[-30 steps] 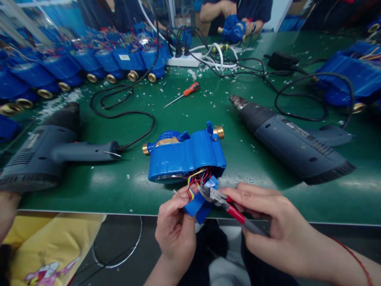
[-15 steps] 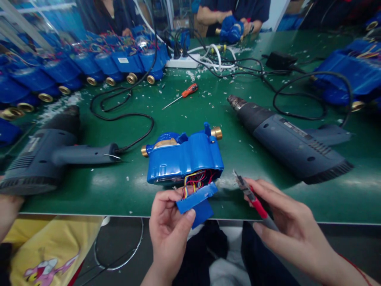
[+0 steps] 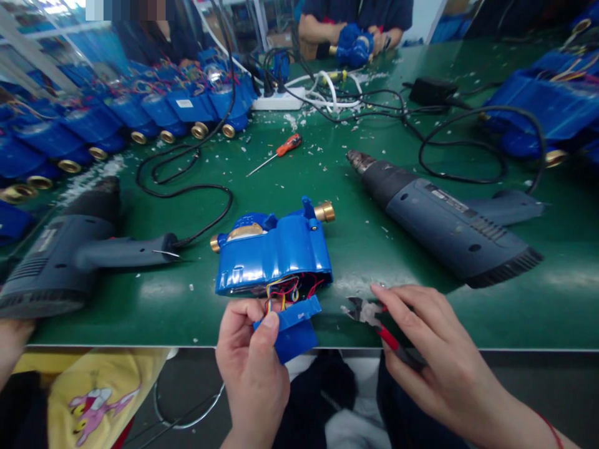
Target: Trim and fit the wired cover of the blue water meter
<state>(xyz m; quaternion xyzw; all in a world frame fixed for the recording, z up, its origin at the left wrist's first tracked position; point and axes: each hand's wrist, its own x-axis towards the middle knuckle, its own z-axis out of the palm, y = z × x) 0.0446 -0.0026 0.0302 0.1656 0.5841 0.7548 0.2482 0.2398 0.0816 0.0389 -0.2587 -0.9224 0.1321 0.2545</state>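
A blue water meter (image 3: 274,252) with brass threaded ends lies on the green bench near its front edge. Coloured wires (image 3: 285,290) come out of the opening on its near side. My left hand (image 3: 255,355) pinches a blue plastic flap (image 3: 294,340) just below those wires, thumb on top; what lies under the fingers is hidden. To the right of the flap, my right hand (image 3: 433,346) grips diagonal cutters (image 3: 369,313) with red handles. Their jaws point left toward the flap, apart from it, and the index finger stretches forward above them.
Grey heat guns lie at left (image 3: 70,249) and right (image 3: 435,218). An orange screwdriver (image 3: 289,144), a white power strip (image 3: 279,98) and tangled cables are farther back. More blue meters (image 3: 182,109) line the back left. A co-worker's hands (image 3: 374,37) hold a meter across the bench.
The cutters have swung from pointing away from me to pointing left, and my right index finger has stretched out. My left hand still pinches the flap. The whole view has shifted slightly.
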